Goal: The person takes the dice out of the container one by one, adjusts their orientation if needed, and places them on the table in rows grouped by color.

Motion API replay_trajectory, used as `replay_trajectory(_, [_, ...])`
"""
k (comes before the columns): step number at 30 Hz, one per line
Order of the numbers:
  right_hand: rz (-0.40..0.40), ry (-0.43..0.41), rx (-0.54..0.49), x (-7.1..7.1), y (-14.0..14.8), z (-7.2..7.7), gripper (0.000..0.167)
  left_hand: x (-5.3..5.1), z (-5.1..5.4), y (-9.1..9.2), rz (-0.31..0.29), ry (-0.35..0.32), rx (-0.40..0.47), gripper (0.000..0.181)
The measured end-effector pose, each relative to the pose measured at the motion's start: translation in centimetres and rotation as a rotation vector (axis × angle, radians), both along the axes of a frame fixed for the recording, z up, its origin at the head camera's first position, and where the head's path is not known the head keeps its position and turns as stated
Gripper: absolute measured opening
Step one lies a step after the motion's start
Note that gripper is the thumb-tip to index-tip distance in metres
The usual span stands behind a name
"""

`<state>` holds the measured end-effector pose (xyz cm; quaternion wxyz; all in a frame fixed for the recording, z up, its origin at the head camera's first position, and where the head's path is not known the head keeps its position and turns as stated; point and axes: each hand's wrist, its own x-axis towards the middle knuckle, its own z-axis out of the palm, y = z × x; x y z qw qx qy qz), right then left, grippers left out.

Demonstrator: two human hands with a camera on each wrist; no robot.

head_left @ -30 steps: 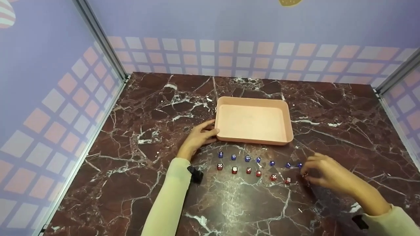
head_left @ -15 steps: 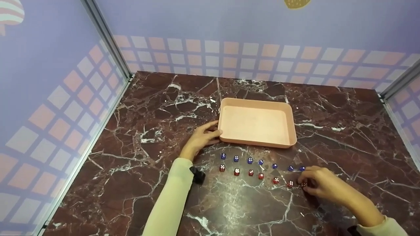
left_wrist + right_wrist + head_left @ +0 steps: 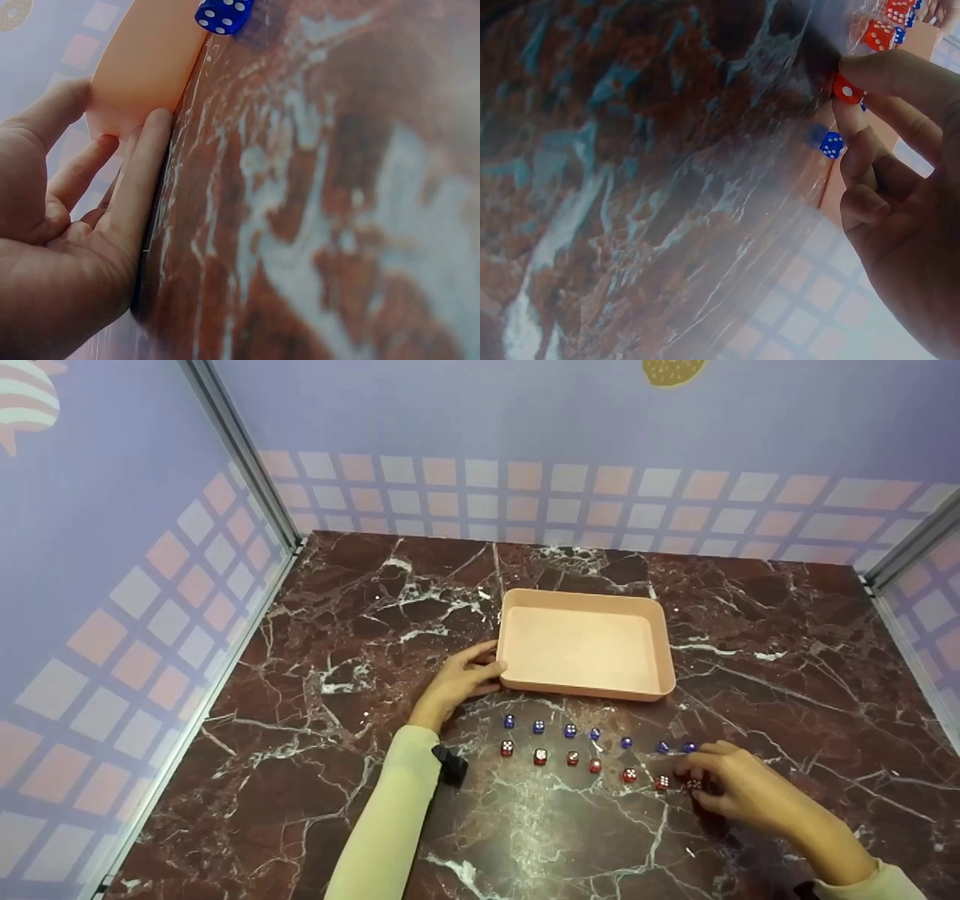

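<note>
My left hand (image 3: 459,679) rests against the left side of a peach-coloured tray (image 3: 585,694), with the thumb at its near-left corner. In the left wrist view the fingers lie fairly straight along the tray's outer wall (image 3: 146,67). My right hand (image 3: 742,784) pinches a red die (image 3: 847,88) between thumb and finger, low at the tabletop. This die is at the right end of a row of red dice (image 3: 572,758). Behind them runs a row of blue dice (image 3: 570,730); its rightmost blue die (image 3: 690,748) sits just beside my right fingers.
The dice rows lie between the tray and my body on a dark red marbled table (image 3: 352,780). Patterned panels stand around it, a back wall (image 3: 480,420) and a left wall (image 3: 112,547). Another blue die (image 3: 223,15) shows near the tray in the left wrist view.
My right hand has brought its red die down and toward me, to the right end of the red row. The left hand stays at the tray. The head view has shifted slightly.
</note>
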<state>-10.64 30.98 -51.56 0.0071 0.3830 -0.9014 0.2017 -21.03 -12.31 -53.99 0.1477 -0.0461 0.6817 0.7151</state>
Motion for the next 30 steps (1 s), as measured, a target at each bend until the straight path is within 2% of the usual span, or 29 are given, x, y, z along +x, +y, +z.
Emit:
replay_trajectory(5, [-0.022,0.022,0.031,-0.1,-0.4,-0.1,0.034,-0.2,-0.1,-0.5,0.000,0.004,-0.015,0.062])
replay_trajectory(11, [-0.051,0.000,0.057,-0.1,-0.9,-0.3,0.035,-0.3,-0.3,-0.9,0.002,0.006,-0.026,0.061])
replay_trajectory(18, [-0.095,-0.022,0.092,0.8,-0.5,0.1,0.037,-0.9,-0.3,0.0,-0.028,0.003,-0.017,0.061])
replay_trajectory(22, [-0.118,-0.047,0.111,1.3,-0.1,1.0,0.038,-1.4,-0.4,0.6,-0.073,0.000,-0.022,0.060])
replay_trajectory(25, [-0.179,-0.065,0.089,1.0,0.0,2.2,0.034,-2.0,-0.3,0.8,-0.097,0.001,-0.040,0.058])
replay_trajectory(27, [-0.212,-0.054,0.058,0.4,0.0,3.0,0.034,-2.0,-0.5,0.8,-0.088,-0.017,-0.038,0.056])
replay_trajectory(30, [-0.248,-0.013,0.015,-1.1,-0.2,3.9,0.043,-1.9,-0.9,0.9,-0.043,-0.065,-0.048,0.055])
